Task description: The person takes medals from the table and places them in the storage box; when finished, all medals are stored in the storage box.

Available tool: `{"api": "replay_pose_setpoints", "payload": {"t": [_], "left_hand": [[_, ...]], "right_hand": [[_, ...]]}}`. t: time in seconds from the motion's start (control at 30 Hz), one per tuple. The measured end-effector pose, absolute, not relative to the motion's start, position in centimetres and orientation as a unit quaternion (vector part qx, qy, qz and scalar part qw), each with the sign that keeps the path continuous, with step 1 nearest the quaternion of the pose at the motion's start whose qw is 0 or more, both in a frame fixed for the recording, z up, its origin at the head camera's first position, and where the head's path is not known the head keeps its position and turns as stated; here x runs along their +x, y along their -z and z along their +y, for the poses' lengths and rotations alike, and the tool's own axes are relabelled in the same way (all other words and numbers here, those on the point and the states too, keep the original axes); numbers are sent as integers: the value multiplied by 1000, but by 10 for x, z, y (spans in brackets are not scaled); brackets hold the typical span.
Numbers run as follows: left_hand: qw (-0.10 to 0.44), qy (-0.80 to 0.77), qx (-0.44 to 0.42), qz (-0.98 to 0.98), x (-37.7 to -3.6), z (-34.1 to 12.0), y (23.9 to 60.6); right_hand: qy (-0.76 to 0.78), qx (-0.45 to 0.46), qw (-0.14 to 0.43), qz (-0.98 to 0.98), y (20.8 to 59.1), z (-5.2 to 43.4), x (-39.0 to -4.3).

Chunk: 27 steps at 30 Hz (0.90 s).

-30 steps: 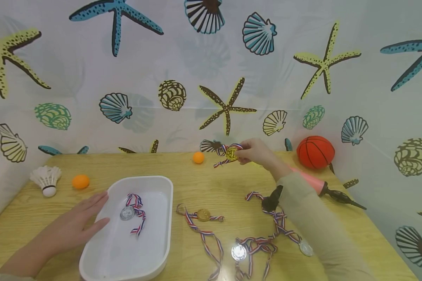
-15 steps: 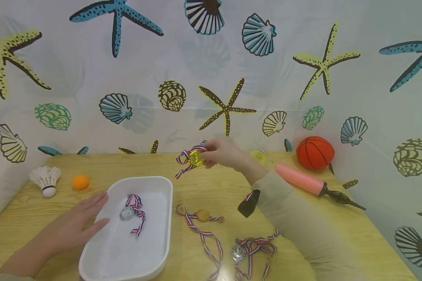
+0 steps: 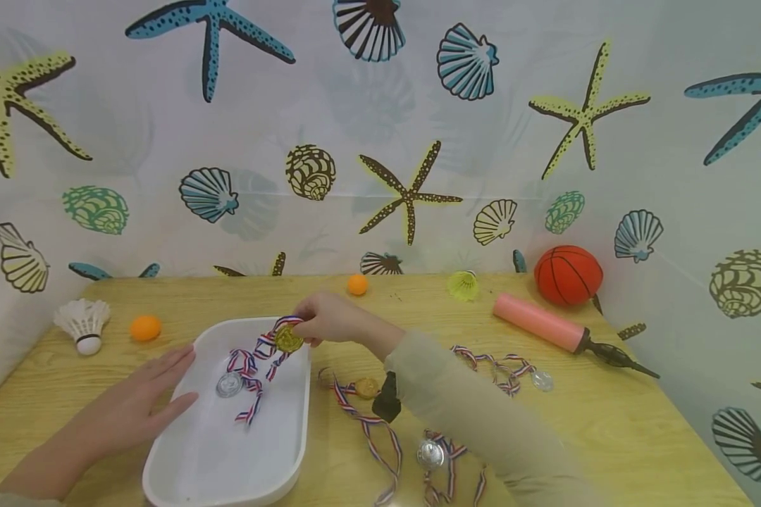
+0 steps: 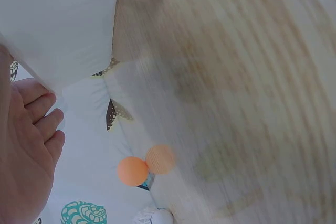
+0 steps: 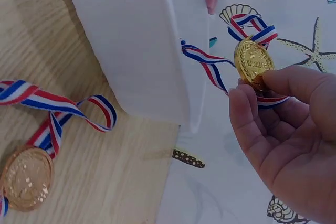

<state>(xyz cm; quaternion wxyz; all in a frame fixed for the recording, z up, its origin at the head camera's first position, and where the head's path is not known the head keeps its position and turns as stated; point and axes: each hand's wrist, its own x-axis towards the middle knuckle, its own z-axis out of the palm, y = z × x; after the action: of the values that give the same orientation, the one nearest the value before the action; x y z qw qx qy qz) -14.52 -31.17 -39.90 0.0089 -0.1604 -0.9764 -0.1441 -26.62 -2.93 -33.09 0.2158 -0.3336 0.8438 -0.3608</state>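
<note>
Between thumb and fingers, my right hand (image 3: pixel 332 318) pinches a gold medal (image 3: pixel 288 338) with a red, white and blue ribbon, over the far right rim of a white tray (image 3: pixel 228 468). The right wrist view shows the gold medal (image 5: pixel 253 62) held at its edge, its ribbon dangling. Inside the tray lies a silver medal (image 3: pixel 230 384) with its ribbon. My left hand (image 3: pixel 130 401) rests against the tray's left rim, fingers straight. In the left wrist view the left hand's fingers (image 4: pixel 46 121) lie against the tray's outer wall.
Right of the tray lie a bronze-coloured medal (image 3: pixel 366 387) and silver medals (image 3: pixel 430 454) (image 3: pixel 542 381) with tangled ribbons. Farther back are orange balls (image 3: pixel 357 284) (image 3: pixel 146 328), a white shuttlecock (image 3: pixel 84 325), a yellow shuttlecock (image 3: pixel 463 285), a pink hand pump (image 3: pixel 539 322) and a small basketball (image 3: pixel 568 275).
My right hand has carried the gold medal leftward and nearer, from the back of the table to over the tray. The left hand and tray have stayed in place.
</note>
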Motion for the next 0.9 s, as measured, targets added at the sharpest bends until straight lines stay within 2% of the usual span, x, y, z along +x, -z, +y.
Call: {"api": "replay_pose_setpoints", "payload": {"t": [0.4,0.7,0.9], "left_hand": [[18,151,-168,-974,-145,-313,399],[19,149,-172,-974,-146,-313,399],[13,149,-169,-974,-147,-312,399]], "right_hand": [[191,-360,173,897,356,-72,-261],[109,-338,182,917,369,-92,-255],[8,-360,133,923,375,-101,-255]]}}
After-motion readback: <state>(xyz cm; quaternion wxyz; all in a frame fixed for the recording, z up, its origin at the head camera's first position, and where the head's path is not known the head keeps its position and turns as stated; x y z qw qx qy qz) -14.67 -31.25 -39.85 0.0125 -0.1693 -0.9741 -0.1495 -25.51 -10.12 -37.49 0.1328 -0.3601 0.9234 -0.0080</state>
